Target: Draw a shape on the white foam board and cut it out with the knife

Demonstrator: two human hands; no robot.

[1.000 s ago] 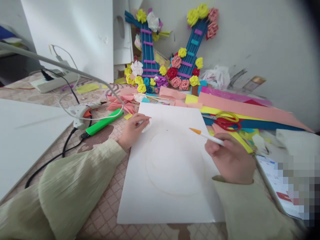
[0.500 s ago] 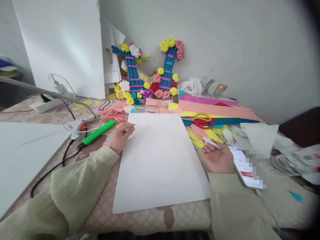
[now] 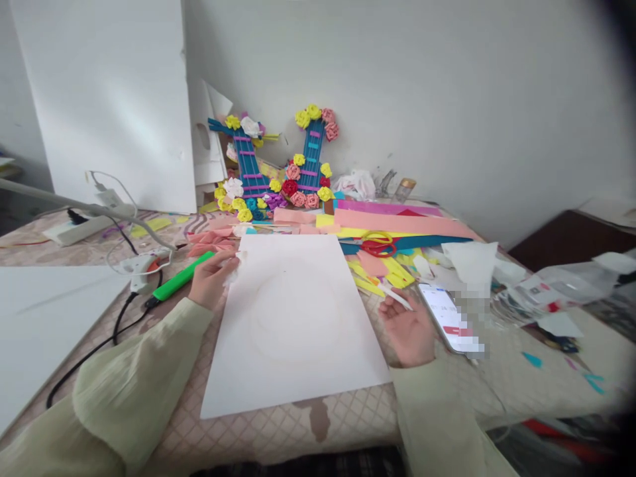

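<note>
My left hand (image 3: 213, 278) is at the upper left edge of a large white sheet (image 3: 293, 377), its fingers pinched on a small crumpled white piece (image 3: 233, 271) that looks like tissue. A faint round outline and a tiny dark speck show on the sheet. My right hand (image 3: 408, 330) rests palm up beyond the sheet's right edge, with loosely curled fingers. A slim white pen (image 3: 396, 296) lies caught between its thumb and fingers, pointing up and left. A lit phone (image 3: 447, 318) lies just right of that hand.
Red and yellow scissors (image 3: 377, 244) lie among paper strips (image 3: 407, 222) behind the sheet. Two flower-trimmed blue paper pieces (image 3: 311, 159) lean at the wall. A green stick-shaped tool (image 3: 183, 276), a glue gun (image 3: 144, 265) and cables are left. A plastic bottle (image 3: 561, 285) lies right.
The view has turned right, so most things appear shifted left. My left hand has drawn back slightly toward the sheet's edge with the white piece. My right hand stays palm up with the pen.
</note>
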